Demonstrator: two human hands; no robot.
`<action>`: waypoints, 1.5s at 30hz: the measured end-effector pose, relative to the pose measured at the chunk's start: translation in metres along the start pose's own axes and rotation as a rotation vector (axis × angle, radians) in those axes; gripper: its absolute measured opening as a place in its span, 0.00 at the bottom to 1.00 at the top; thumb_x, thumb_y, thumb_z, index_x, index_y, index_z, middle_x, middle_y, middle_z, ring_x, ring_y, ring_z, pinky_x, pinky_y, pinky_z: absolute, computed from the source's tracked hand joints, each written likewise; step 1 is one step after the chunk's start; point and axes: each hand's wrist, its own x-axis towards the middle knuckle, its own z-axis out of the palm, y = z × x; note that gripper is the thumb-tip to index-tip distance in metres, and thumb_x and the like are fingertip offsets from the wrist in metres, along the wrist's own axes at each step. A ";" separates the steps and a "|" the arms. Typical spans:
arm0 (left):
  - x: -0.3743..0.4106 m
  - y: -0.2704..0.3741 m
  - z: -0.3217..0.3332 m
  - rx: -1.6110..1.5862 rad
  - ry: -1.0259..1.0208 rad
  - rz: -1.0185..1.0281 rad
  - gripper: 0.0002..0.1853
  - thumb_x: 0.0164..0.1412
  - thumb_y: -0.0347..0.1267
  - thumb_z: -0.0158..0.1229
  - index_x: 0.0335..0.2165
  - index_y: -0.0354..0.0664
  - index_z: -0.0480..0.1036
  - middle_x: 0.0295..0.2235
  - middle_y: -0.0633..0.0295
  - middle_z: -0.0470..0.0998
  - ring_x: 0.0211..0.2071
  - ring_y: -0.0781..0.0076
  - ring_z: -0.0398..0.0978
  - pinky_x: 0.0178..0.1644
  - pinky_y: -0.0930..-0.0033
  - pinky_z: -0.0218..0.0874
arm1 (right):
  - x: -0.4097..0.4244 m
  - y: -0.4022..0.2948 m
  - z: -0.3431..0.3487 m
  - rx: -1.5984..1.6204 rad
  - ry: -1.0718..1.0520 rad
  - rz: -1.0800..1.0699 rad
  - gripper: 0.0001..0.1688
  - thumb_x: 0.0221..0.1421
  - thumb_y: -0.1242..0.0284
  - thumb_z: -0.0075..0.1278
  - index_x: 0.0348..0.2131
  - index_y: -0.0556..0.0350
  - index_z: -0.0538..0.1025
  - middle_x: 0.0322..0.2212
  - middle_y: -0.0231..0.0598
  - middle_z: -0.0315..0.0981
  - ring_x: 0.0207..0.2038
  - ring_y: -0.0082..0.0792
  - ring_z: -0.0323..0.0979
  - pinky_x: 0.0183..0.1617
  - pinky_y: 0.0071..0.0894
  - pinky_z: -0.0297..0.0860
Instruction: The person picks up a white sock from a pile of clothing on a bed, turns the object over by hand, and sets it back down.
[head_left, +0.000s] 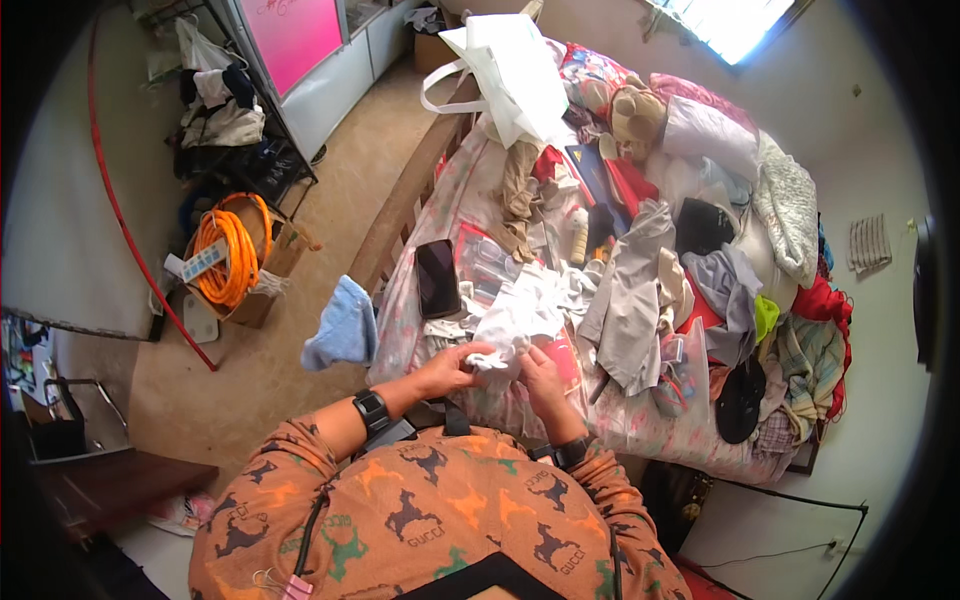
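Between my two hands is a white cloth garment (517, 319), its near edge bunched up. My left hand (454, 369) pinches the gathered edge on one side. The fingers of my right hand (540, 373) grip the same fabric on the other side. What kind of garment it is, I cannot tell. Just beyond my left hand, a dark smartphone (437, 279) lies on the bed beside a clear zip pouch (484, 259). A red packet (561, 360) shows partly from behind my right hand. A grey garment (634, 300) is spread to the right.
A wooden bed rail (405, 202) runs along the bed's left side, with a light blue cloth (341, 326) hanging at its near end. A white tote bag (517, 75) stands at the far end. On the floor, a cardboard box (281, 259) holds a coiled orange hose (225, 259).
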 end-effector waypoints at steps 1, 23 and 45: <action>0.003 -0.003 0.003 -0.054 -0.009 -0.050 0.21 0.44 0.19 0.49 0.42 0.42 0.69 0.34 0.69 0.71 0.26 0.85 0.65 0.28 0.82 0.58 | -0.001 0.003 -0.001 -0.018 0.001 -0.005 0.14 0.57 0.68 0.40 0.39 0.59 0.70 0.28 0.25 0.69 0.29 0.15 0.66 0.32 0.16 0.63; 0.103 0.000 -0.034 0.433 0.405 0.024 0.28 0.43 0.35 0.62 0.42 0.32 0.63 0.30 0.49 0.74 0.31 0.66 0.73 0.35 0.70 0.63 | 0.118 -0.006 -0.050 -0.705 0.266 -0.179 0.19 0.37 0.67 0.56 0.33 0.52 0.73 0.26 0.36 0.72 0.31 0.31 0.71 0.34 0.26 0.67; 0.067 0.040 -0.018 -0.175 -0.073 -0.088 0.14 0.46 0.24 0.59 0.35 0.40 0.69 0.32 0.69 0.70 0.33 0.83 0.66 0.39 0.81 0.58 | 0.014 -0.068 -0.022 -1.321 -0.213 -1.174 0.11 0.33 0.78 0.51 0.25 0.54 0.75 0.38 0.35 0.71 0.42 0.35 0.67 0.45 0.33 0.63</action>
